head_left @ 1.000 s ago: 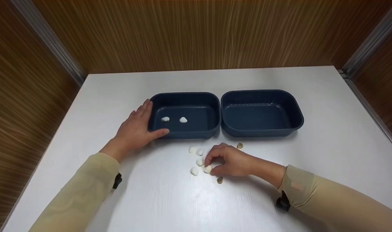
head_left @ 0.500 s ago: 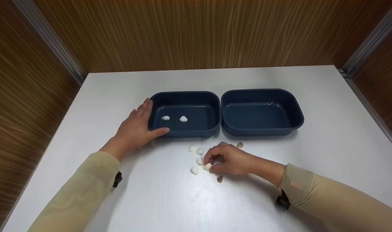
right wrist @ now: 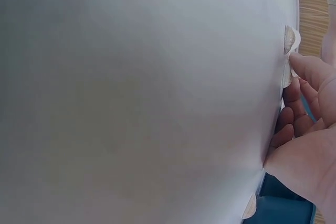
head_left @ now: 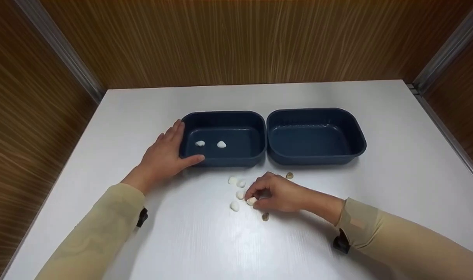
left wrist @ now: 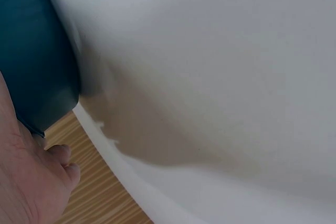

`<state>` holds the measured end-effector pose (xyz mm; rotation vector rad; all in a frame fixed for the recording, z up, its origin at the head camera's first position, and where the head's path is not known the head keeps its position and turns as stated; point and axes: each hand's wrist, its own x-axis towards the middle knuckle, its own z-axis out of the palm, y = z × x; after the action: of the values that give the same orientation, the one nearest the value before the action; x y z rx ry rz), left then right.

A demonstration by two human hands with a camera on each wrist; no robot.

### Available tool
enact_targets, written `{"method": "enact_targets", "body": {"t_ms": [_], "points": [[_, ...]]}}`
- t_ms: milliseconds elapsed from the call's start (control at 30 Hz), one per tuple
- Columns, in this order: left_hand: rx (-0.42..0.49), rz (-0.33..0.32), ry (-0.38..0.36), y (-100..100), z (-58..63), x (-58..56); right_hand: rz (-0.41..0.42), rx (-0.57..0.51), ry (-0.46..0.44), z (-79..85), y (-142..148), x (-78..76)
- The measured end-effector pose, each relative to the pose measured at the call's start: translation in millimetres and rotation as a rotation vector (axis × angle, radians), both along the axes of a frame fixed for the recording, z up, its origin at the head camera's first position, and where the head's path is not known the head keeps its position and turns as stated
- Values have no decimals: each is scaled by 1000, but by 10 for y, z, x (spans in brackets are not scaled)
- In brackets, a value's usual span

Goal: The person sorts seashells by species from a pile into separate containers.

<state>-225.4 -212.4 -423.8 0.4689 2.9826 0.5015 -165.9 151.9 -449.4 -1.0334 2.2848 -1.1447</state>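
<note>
The left hand (head_left: 162, 155) lies extended at the left end of a dark-blue, round-cornered rectangular tray (head_left: 236, 160), its fingers straight along the outer wall and its thumb over the near rim — touching the tray without curling round it. The right hand (head_left: 277, 192) is bent over the white tabletop (head_left: 197, 241), thumb and forefinger pinching a small white rounded shell (head_left: 251, 201), partly covered by the fingertips. This shell is in front of the trays, low over the tabletop; whether it touches the surface cannot be told.

Four loose white shells (head_left: 234, 206) lie left of and beyond the pinched one, the closest just beside the forefinger. Two small brown shells (head_left: 265, 217) flank the right hand — one nearer the person, the other beyond the wrist. Two further white shells (head_left: 221, 144) rest on the floor of the left tray. A second dark-blue tray (head_left: 316, 159) stands close alongside the first. Beige sleeves (head_left: 100, 229) cover both forearms, a black device (head_left: 341, 242) showing under each cuff. Brown wood-grain panels (head_left: 252, 42) enclose the tabletop's far edge and sides.
</note>
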Motion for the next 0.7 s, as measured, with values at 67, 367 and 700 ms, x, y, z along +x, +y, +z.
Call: {"method": "enact_targets", "body": {"t_ms": [67, 367, 700], "points": [[-2, 3, -2, 0, 0, -4, 6, -22, -23, -4, 1, -7], [5, 10, 0, 10, -3, -1, 5, -92, -119, -13, 6, -40], [3, 3, 2, 9, 13, 12, -39, -79, -154, 180, 32, -68]]}}
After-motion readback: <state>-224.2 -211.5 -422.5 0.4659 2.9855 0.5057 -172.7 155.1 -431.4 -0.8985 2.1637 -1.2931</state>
